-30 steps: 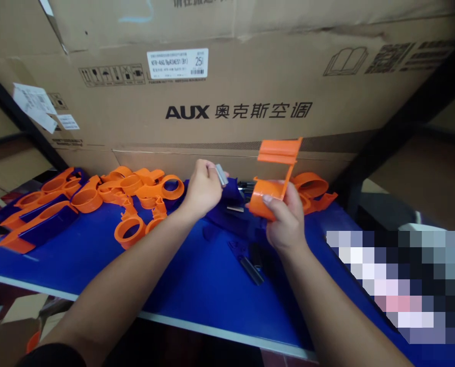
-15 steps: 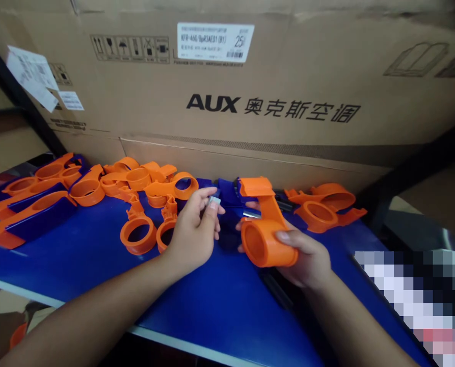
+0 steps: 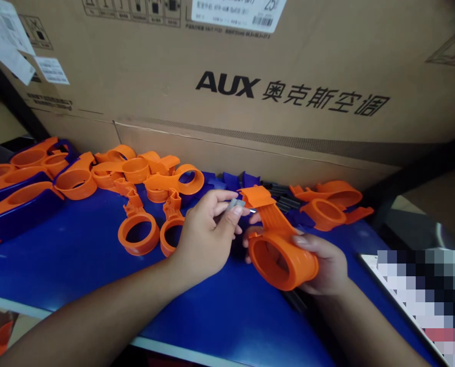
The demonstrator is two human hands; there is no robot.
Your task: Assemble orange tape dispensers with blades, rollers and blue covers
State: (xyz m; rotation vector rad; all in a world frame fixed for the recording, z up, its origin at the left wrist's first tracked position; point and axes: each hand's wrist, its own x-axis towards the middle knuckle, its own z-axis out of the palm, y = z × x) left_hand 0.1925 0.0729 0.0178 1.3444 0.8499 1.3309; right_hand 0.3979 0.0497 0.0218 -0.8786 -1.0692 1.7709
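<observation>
My left hand (image 3: 206,239) pinches a small grey flat piece (image 3: 235,204) between thumb and fingertips; whether it is metal or plastic I cannot tell. My right hand (image 3: 322,260) grips an orange plastic tape dispenser body (image 3: 284,255), its round hub toward me and its narrow arm pointing up and away. The grey piece is close beside the upper end of the dispenser arm. A thin shiny strip shows between the two hands, partly hidden by the fingers. Both hands are above a blue tabletop (image 3: 227,311).
More orange dispenser parts (image 3: 138,234) lie along the left and back, some with blue pieces (image 3: 21,206). Further orange parts (image 3: 326,211) and black bars (image 3: 284,196) sit at the back right. A large cardboard box (image 3: 154,66) stands behind. A pixelated screen is at right.
My left hand has brought the grey piece right, closer to the dispenser's upper end. The dispenser has tilted and come slightly lower and to the right. The camera view has shifted too.
</observation>
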